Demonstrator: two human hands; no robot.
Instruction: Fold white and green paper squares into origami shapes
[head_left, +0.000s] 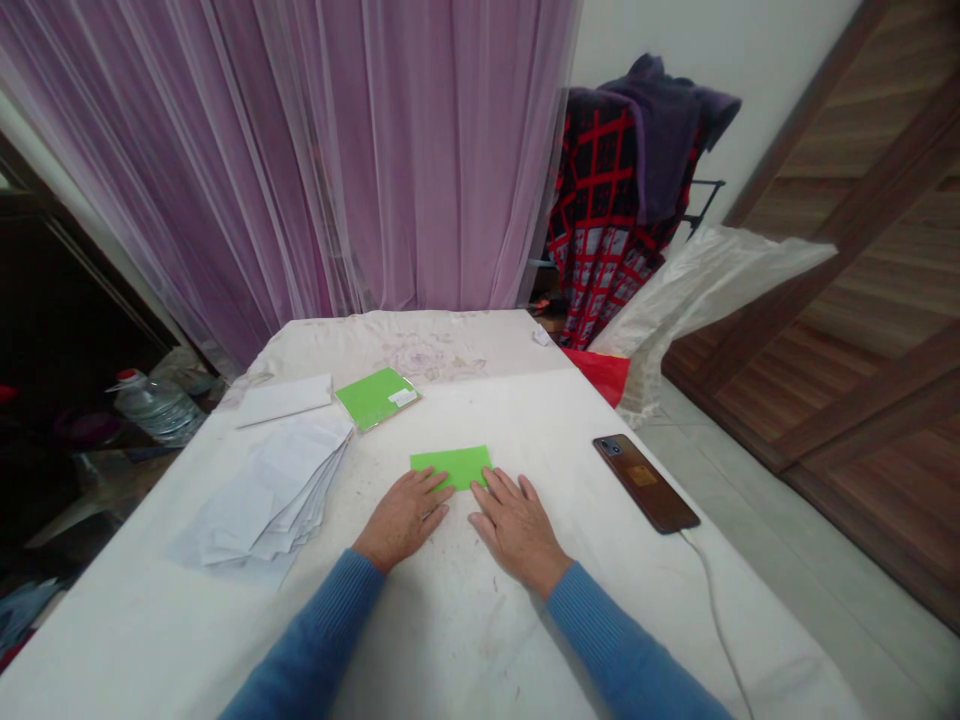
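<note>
A bright green folded sheet of paper [454, 464] lies flat on the white tablecloth in front of me, its long side running left to right. My left hand [405, 515] rests palm down with its fingertips on the paper's near left part. On the near right corner lie the fingers of my right hand [519, 525], stretched out and slightly apart. Neither hand grips anything; both press from above. Beyond my left hand is a green pack of paper [377, 398] with a small white label.
Left of my hands lies a fanned pile of white sheets [277, 490], with a white stack [286, 401] behind it. A brown phone [645, 482] with a cable [716, 610] lies near the right edge of the table [480, 640]. A plastic bottle [157, 405] stands beyond the left edge.
</note>
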